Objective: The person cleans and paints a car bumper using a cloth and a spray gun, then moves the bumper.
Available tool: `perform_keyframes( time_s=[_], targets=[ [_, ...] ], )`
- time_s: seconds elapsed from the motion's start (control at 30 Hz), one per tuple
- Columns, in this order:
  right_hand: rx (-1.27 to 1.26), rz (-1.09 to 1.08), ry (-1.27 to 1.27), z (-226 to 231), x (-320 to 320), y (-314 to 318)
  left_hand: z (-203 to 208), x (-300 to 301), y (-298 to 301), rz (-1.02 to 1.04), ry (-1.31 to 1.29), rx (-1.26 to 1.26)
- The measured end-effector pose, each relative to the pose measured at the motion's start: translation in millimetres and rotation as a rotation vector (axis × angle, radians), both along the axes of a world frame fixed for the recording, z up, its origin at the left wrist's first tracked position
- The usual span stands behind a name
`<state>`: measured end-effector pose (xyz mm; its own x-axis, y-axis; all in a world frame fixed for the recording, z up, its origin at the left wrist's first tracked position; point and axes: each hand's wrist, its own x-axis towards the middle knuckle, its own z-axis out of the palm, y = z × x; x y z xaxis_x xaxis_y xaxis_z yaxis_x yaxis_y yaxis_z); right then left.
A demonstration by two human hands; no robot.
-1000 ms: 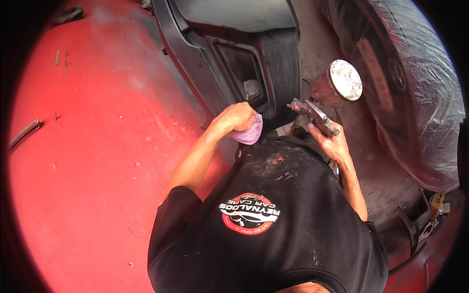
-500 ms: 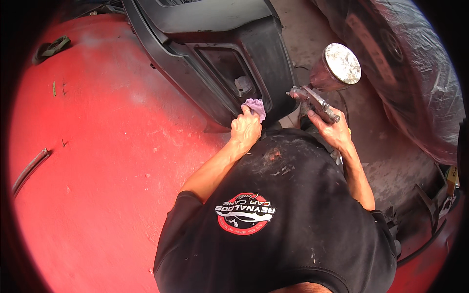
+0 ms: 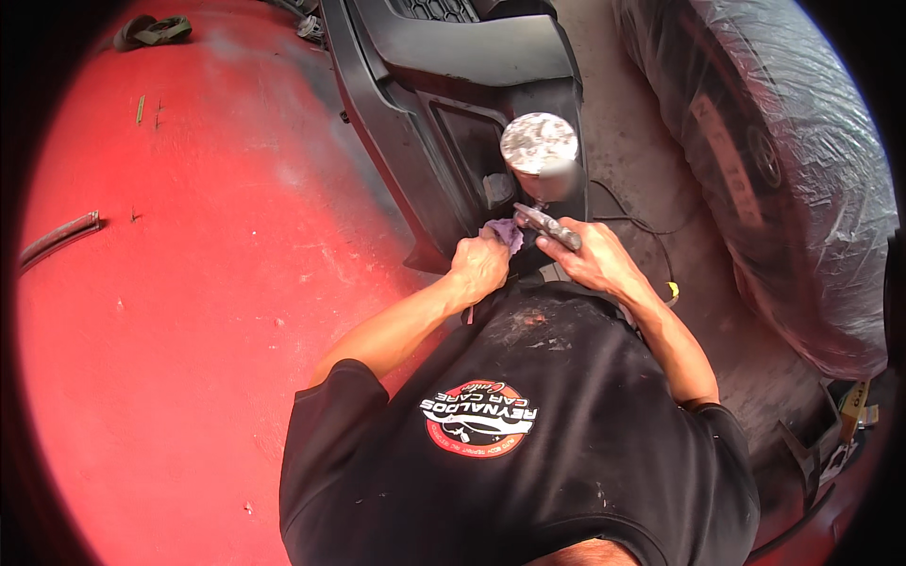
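Observation:
A crumpled purple cloth (image 3: 511,235) is bunched in my left hand (image 3: 479,266), whose fingers are closed round it. My right hand (image 3: 595,257) grips a spray gun (image 3: 552,227) by its handle. On top of the gun sits a paint cup with a speckled whitish lid (image 3: 539,140). The cloth is right beside the gun's front end; I cannot tell whether they touch. Both hands are close together in front of my body, at the near end of a black car bumper (image 3: 500,58). The gun's cup hides part of the bumper's recessed panel.
A red surface with grey overspray (image 3: 208,311) spreads on the left, with a dark curved strip (image 3: 61,238) and a dark green strap (image 3: 156,31) on it. At right stands a car under clear plastic sheeting (image 3: 755,179). A thin hose (image 3: 651,224) crosses the grey floor.
My right hand has brought the spray gun leftward to the cloth in my left hand. The view has shifted, so the bumper appears further right.

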<state>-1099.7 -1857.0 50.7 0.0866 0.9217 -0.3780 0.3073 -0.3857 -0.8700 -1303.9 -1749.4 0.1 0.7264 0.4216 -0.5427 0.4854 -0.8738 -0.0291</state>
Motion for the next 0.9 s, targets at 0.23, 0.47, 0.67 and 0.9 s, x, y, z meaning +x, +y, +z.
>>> perform_keyframes(
  time_s=[0.23,0.47,0.67,0.9],
  targets=[
    [0.174,-0.209,-0.023,4.1,-19.4,48.1,36.6,-0.7,50.9,-0.019,-0.508,0.403],
    [0.133,-0.354,-0.056,8.0,-0.9,50.3,60.0,38.5,157.8,0.190,-0.866,0.946],
    [0.144,-0.438,0.075,1.4,-3.5,13.5,22.4,15.1,99.3,0.095,-0.753,0.608],
    [-0.035,-0.278,0.028,-8.7,-9.6,-2.4,-44.2,-35.2,-45.0,0.375,-0.618,0.350]
  ],
)
